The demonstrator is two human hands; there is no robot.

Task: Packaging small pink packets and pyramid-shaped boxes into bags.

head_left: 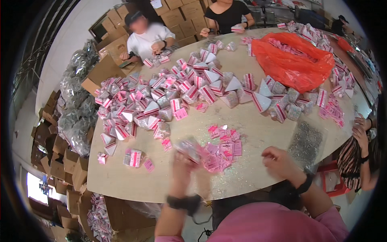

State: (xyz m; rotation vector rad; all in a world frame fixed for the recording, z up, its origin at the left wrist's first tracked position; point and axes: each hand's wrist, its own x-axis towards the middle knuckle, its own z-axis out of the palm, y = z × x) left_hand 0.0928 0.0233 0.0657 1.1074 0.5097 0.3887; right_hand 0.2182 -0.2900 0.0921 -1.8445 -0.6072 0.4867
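Note:
My left hand (181, 171), blurred by motion, is closed round a small clear packet (189, 148) with a pink-and-white band, held over the table. Just right of it lies a loose heap of small pink cards (224, 150). My right hand (278, 161) hovers above the table between these cards and a clear tray (325, 139) of small dark metal pieces, too fine to name. Its fingers are curled together, and whatever they pinch is too small to see. One banded packet (132, 157) and a single pink card (148, 165) rest to the left.
A big pile of banded packets (189, 86) spreads across the table (133, 183). An open red plastic bag (288, 68) with pink cards stands at the far right. Two people sit across the table; another person's hands (360, 131) show at right. Cardboard boxes (74, 167) crowd the left floor.

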